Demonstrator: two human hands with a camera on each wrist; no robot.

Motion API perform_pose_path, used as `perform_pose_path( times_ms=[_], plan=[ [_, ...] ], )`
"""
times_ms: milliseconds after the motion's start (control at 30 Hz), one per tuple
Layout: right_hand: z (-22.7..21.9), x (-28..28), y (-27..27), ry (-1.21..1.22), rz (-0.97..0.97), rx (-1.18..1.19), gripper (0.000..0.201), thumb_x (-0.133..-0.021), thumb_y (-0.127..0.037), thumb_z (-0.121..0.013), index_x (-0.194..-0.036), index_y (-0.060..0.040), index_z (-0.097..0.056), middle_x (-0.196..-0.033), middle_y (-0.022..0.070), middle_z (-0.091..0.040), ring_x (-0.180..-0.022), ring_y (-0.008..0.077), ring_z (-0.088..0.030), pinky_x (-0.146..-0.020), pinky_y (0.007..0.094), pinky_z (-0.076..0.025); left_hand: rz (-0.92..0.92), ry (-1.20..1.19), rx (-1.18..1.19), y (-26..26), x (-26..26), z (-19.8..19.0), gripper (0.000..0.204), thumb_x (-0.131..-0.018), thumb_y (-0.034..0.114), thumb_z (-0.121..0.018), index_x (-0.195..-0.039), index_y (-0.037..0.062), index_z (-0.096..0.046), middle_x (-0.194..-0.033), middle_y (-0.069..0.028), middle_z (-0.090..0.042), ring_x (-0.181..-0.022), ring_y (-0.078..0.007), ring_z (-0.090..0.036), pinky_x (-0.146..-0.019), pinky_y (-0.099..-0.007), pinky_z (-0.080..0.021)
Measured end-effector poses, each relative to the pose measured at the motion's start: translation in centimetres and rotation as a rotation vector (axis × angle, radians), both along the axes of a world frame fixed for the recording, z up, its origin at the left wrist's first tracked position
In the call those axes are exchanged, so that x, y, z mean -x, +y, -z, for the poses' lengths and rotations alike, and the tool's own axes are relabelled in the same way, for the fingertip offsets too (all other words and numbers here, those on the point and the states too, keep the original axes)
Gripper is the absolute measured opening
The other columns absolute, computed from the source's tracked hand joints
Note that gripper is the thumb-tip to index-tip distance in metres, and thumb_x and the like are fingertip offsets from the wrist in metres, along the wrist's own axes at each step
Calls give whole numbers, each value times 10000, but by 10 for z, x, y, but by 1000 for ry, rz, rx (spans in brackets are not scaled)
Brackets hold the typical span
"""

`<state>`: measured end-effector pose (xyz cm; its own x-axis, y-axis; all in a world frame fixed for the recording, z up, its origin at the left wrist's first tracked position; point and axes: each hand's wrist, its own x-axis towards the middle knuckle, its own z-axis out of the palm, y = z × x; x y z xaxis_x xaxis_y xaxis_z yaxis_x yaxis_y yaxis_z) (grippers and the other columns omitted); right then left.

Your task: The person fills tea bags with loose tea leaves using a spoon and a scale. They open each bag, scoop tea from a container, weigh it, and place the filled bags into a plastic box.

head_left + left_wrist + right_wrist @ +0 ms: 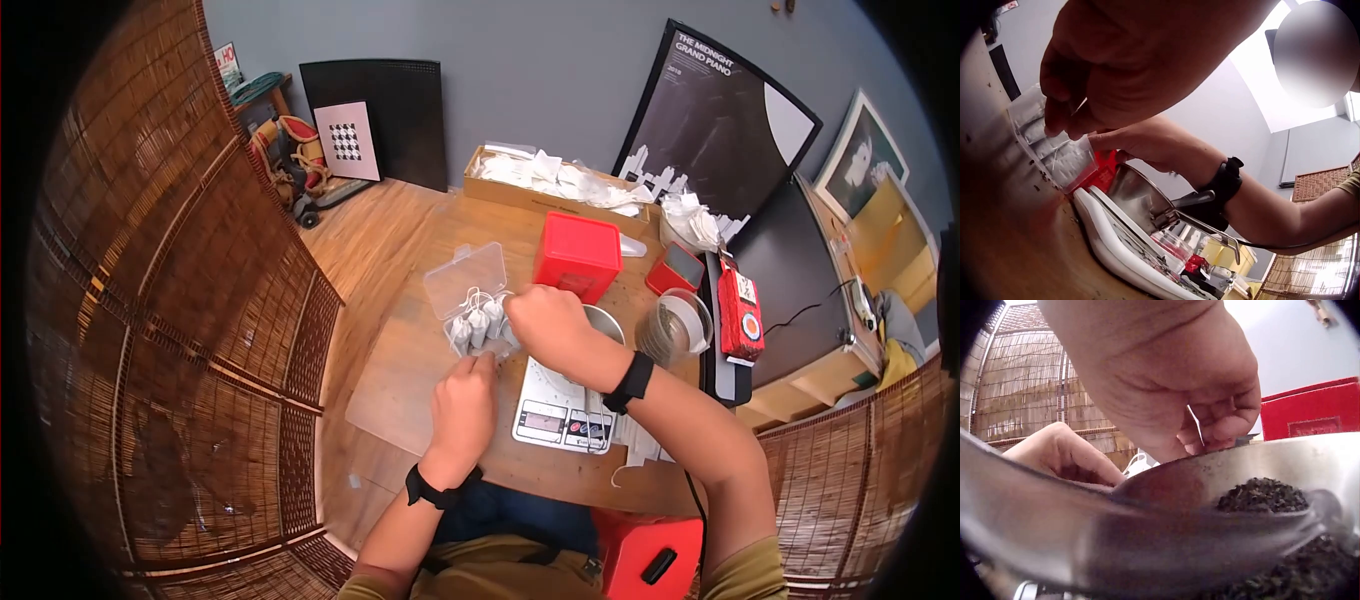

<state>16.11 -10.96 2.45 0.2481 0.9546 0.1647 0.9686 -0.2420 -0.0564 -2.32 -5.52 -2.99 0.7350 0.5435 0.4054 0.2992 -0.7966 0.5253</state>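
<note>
A clear plastic box (456, 345) with its lid (465, 280) raised stands on the table, holding several upright white tea bags (477, 322) with strings. My left hand (466, 402) is at the box's front, fingers bent onto a tea bag. At the box's right side, my right hand (548, 325) pinches a white tea bag, mostly hidden by the hand; a white sliver shows between its curled fingers in the right wrist view. Under the right forearm, a steel bowl (1138, 197) sits on a white kitchen scale (530, 435). Dark tea leaves (1263, 495) lie in the bowl.
Behind the hands stands a red box (582, 245), with a long cardboard box (530, 203) of white bags at the table's back. A clear round container (675, 328) and a red packet (740, 312) are on the right. A woven screen (180, 300) borders the left.
</note>
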Motion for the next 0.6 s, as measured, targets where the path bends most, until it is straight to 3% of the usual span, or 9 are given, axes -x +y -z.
perform_pose_path(
  times_ms=[167, 233, 367, 433, 467, 533, 567, 600],
  plan=[
    [-16, 3, -5, 75, 48, -6, 144, -898, -155, -752, -893, -12, -768, -933, 201, -748, -901, 394, -776, -737, 508, -625, 16, 22, 63, -2, 1, -2, 240, -1019, 95, -672, -1222, -28, -709, -1012, -237, -731, -857, -459, -732, -718, -528, -592],
    [-29, 3, -12, 109, 77, 3, 211, -939, -218, -759, -906, -9, -765, -944, 198, -745, -896, 392, -770, -768, 517, -623, 10, -13, 100, -7, 3, -9, 288, -1042, 121, -664, -1279, -41, -685, -1173, -279, -721, -913, -493, -733, -757, -540, -600],
    [-66, -9, -63, 252, 140, -201, 224, -938, -241, -783, -949, -17, -771, -935, 181, -753, -864, 360, -760, -761, 493, -595, 48, -151, -14, -11, 7, -12, 334, -1029, 113, -680, -1325, -42, -669, -1322, -296, -683, -974, -525, -729, -819, -562, -603],
    [-76, -20, -101, 382, 79, -405, 206, -953, -207, -779, -1008, -8, -774, -899, 169, -752, -777, 318, -726, -708, 444, -561, 49, -132, 54, -17, 11, -17, 368, -1017, 87, -699, -1362, -37, -660, -1340, -273, -687, -908, -443, -753, -748, -501, -610],
    [-78, -25, -126, 398, 129, -413, 189, -967, -185, -768, -1014, -2, -771, -885, 163, -744, -752, 297, -711, -696, 421, -555, 72, -133, 56, -23, 12, -24, 368, -1017, 87, -699, -1362, -37, -660, -1340, -273, -687, -908, -443, -753, -748, -501, -610],
    [-75, -24, -182, 471, 273, -398, 160, -987, -148, -751, -1023, 8, -767, -862, 147, -734, -718, 260, -687, -676, 382, -544, 82, -182, 180, -36, 13, -37, 389, -995, 36, -726, -1373, -32, -662, -1347, -253, -688, -793, -308, -731, -650, -392, -582],
    [-70, -21, -210, 528, 367, -376, 147, -994, -132, -746, -1025, 11, -766, -853, 137, -732, -710, 245, -678, -668, 367, -539, 101, -183, 182, -41, 13, -38, 389, -995, 36, -726, -1373, -32, -662, -1347, -253, -688, -793, -308, -731, -650, -392, -582],
    [-64, -15, -237, 548, 467, -316, 156, -978, -143, -756, -1020, 7, -758, -850, 156, -726, -742, 291, -701, -683, 395, -550, 130, -239, 165, -46, 12, -40, 394, -983, 13, -737, -1367, -33, -666, -1346, -240, -688, -750, -258, -693, -620, -350, -554]
  ],
)
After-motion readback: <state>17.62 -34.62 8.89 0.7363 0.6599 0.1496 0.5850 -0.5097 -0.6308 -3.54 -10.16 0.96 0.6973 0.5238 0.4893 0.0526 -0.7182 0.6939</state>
